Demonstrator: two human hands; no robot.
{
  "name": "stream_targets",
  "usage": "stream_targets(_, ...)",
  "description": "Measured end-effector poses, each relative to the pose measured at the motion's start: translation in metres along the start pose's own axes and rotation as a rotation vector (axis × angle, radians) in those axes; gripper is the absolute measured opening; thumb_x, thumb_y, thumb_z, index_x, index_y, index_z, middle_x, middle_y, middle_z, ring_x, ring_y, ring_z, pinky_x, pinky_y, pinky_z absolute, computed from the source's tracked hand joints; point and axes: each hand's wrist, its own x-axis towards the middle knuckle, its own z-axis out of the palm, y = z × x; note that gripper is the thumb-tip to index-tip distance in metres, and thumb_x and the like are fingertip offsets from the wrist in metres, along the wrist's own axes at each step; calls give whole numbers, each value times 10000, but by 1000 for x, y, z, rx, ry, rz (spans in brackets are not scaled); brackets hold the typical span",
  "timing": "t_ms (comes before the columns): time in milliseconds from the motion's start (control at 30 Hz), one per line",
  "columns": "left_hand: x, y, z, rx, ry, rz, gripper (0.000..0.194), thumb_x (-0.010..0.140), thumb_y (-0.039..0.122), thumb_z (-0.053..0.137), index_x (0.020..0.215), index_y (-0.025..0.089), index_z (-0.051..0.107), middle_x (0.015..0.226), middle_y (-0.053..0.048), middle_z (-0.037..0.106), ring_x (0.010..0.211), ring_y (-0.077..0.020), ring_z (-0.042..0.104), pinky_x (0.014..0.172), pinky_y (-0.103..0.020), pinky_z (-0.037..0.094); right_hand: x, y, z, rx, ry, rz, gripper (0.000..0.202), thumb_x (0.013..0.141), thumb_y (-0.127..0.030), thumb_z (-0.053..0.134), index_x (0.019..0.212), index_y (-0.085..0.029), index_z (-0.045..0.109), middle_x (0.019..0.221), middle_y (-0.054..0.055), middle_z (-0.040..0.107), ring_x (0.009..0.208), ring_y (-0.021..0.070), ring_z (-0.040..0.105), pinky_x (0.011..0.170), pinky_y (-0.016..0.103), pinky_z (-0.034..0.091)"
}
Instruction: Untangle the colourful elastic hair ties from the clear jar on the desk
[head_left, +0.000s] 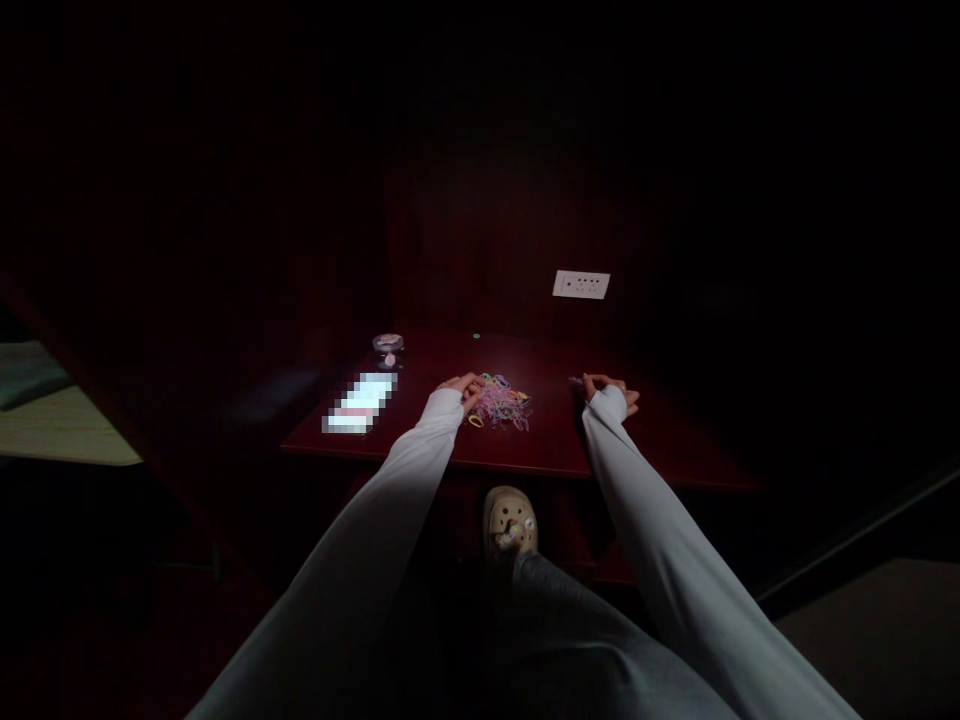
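Note:
On the dark red tabletop (420, 440) lies a loose pile of small coloured hair ties (504, 402), mostly pink and purple with some yellow ones. My left hand (463, 388) is at the pile's left edge, its bent fingers apart and touching the hair ties. To the right of the pile, my right hand (611, 393) has thumb and forefinger pinched at a small purple hair tie (576, 381). Its other fingers curl loosely. In this dim light, whether there is more than one tie at those fingertips cannot be made out.
A lit, blurred-out phone (360, 403) lies left of the pile, with a small clear round container (388, 348) behind it. A tiny green ring (476, 336) sits near the back wall, which carries a white socket plate (581, 285). Below the front edge shows a beige clog (510, 520).

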Motion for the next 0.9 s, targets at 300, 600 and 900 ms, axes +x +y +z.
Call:
stream_targets(300, 0, 3, -4, -25, -24, 21, 187, 893, 157, 692, 1061, 221, 744, 903, -12, 775, 829, -173, 656, 907, -325, 550, 24, 23, 11, -76, 67, -11, 496, 894, -653, 636, 680, -218, 741, 1057, 167, 631, 1098, 379, 415, 934, 567, 316)
stream_targets(600, -1, 2, -4, -28, -15, 47, 201, 875, 139, 712, 1058, 213, 748, 859, 3, 748, 802, -157, 640, 873, -300, 546, 19, 25, 8, -107, 157, 67, 342, 936, -472, 557, 833, -226, 772, 1234, 175, 605, 1186, 390, 413, 978, 569, 322)
stream_targets(900, 2, 2, 1, 2, -25, 34, 207, 900, 172, 688, 1091, 222, 750, 887, -8, 758, 823, -175, 650, 875, -322, 552, -25, -16, 13, 49, -43, -336, 279, 943, -464, 606, 969, -276, 810, 1204, 122, 624, 1165, 347, 402, 986, 493, 319)
